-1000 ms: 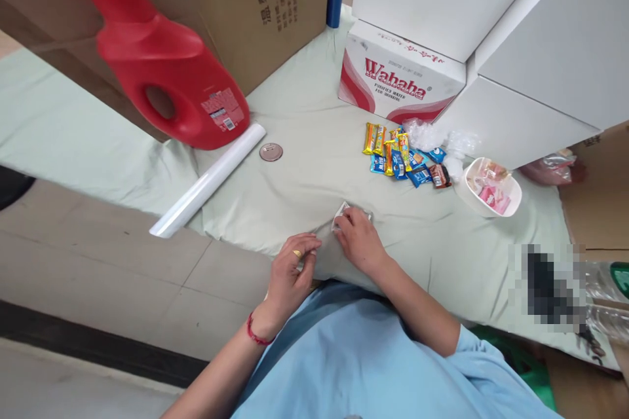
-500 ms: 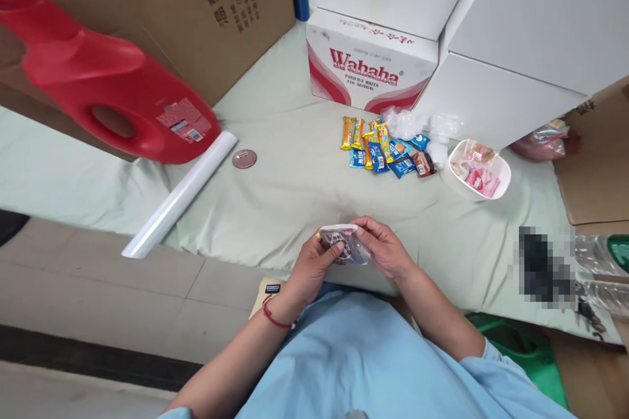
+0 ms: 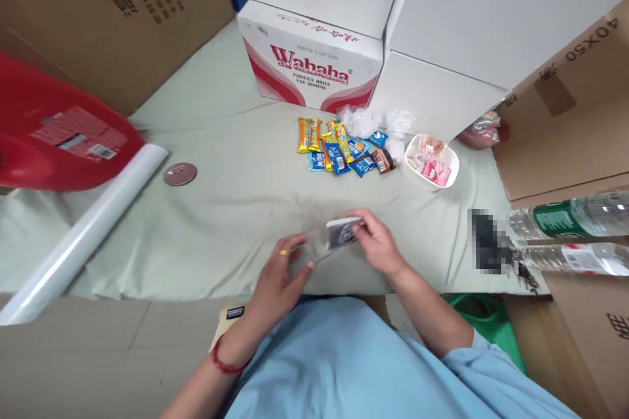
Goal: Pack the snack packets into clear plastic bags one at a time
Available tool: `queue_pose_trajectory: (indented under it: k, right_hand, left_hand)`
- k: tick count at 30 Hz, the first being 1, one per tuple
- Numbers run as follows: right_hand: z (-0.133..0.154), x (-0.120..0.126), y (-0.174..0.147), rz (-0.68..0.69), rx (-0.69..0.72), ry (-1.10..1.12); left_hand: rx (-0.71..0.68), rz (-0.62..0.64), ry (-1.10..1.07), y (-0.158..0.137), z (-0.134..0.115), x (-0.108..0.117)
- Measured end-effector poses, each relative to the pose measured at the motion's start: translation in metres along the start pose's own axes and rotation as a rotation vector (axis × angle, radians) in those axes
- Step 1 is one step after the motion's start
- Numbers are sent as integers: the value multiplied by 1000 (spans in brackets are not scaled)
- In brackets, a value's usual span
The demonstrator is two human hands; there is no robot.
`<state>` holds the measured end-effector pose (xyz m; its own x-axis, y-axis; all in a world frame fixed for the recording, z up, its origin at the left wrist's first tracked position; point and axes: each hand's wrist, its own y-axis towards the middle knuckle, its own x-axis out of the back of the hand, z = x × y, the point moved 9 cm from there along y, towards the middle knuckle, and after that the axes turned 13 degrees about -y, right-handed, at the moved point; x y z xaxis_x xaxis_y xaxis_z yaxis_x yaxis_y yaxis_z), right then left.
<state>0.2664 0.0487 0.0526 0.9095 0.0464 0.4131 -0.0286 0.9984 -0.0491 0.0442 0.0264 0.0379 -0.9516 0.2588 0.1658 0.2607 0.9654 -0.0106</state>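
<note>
A small, flat, dark-and-white printed packet [image 3: 339, 234], gripped by both hands a moment earlier, was held by the right hand [image 3: 378, 247] alone, thumb and fingers pinched on its right end; the left hand [image 3: 280, 281] had been drawn away, thumb and fingers moderately parted; whether a thin edge near that thumb was touched could not be told through the blur; the packet was thus left in one-handed keeping above the pale-green, cloth-covered desk [image 3: 236, 209], nearer the wearer than the yellow, blue and brown wrapped snacks [image 3: 338, 158].
</note>
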Motion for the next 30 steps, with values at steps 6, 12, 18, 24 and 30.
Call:
queue_pose_trajectory:
  k: [6,12,18,24,30]
  right_hand:
    - [-15,234,51,-636,-35,-446]
    - [-53,291,124,-332,-301,-639]
    - [-74,223,149,-12,-150,-1032]
    - [-69,211,129,-201,113,-1230]
    - [-32,197,127,-292,263,-1348]
  left_hand:
    - [-45,-281,342,-16,27,75]
    - [-413,-275,656,-24,9,50]
    - [-505,-226,701,-25,7,39]
    - [-487,-272,667,-29,16,43]
    - [-464,-294,608,-30,23,44]
